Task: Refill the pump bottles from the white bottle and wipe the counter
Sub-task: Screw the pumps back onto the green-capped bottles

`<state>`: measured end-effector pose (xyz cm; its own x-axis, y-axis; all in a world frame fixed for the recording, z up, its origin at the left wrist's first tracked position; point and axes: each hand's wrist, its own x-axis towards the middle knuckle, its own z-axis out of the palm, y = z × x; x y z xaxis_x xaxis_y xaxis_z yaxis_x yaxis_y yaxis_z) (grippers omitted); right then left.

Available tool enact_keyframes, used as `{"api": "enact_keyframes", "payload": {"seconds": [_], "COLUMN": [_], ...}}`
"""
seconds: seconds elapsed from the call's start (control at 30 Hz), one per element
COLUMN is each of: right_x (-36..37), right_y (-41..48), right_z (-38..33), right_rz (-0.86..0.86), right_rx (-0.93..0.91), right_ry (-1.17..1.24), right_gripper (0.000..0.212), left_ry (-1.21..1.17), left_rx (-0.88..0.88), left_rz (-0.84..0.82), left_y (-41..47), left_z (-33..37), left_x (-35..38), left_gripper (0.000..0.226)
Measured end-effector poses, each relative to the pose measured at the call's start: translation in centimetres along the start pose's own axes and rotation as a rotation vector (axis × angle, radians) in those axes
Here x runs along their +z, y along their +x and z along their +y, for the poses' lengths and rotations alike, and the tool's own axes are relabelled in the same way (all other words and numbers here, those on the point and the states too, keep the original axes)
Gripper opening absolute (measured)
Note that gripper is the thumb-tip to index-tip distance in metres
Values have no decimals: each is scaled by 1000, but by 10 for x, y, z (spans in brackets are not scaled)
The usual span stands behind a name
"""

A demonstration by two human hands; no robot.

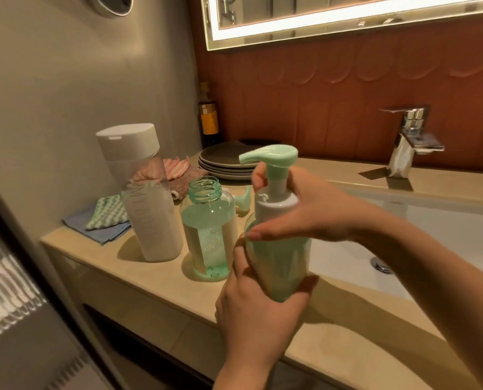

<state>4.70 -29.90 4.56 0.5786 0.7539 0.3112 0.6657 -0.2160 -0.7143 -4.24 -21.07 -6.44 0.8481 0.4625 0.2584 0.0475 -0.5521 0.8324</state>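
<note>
A green pump bottle [279, 263] is held just above the counter edge. My left hand [251, 302] grips its body from below. My right hand [305, 209] wraps round the white collar under the mint pump head [271, 154]. Left of it stands a second green bottle [208, 235] with its neck open and no pump. Its loose pump head [243, 199] lies on the counter behind it. The tall white bottle [147, 198] stands capped further left, milky liquid in its lower half.
Folded cloths [105, 220] lie by the wall, a pink and brown cloth [178, 170] behind the white bottle. A stack of plates [223, 161] and a dark bottle [208, 116] stand at the back. The sink [403, 243] and chrome tap [409, 139] are to the right.
</note>
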Motion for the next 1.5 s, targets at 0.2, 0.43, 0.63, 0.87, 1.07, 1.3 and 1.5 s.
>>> {"api": "enact_keyframes", "payload": {"seconds": [0.2,0.43,0.63,0.87,1.07,1.3,1.5], "right_x": [-15,-37,-14,-7,-31,-32,-9], "right_y": [-4,-11,-2,-1,-12,-6,-1], "right_z": [0,0,-7,-1,2,1,-5], "right_rz": [-230,-307,71,-138,-404,-88,107], "right_rx": [27,63,30,15,48,27,0], "right_ry": [156,45,-229,3,206,-131,-318], "right_gripper": [42,46,54,42,53,57,57], "left_ry": [-6,2,-17,-47,-5,-21,-49], "left_rx": [-36,30,16,-4,30,28,1], "left_rz": [-62,-42,-36,-36,-29,-26,-30], "left_y": [0,0,1,1,1,0,1], "left_z": [3,-1,-2,0,-1,-2,-3], "left_x": [-4,-2,-1,-1,-1,-1,0], "left_gripper": [109,106,108,103,104,104,105]}}
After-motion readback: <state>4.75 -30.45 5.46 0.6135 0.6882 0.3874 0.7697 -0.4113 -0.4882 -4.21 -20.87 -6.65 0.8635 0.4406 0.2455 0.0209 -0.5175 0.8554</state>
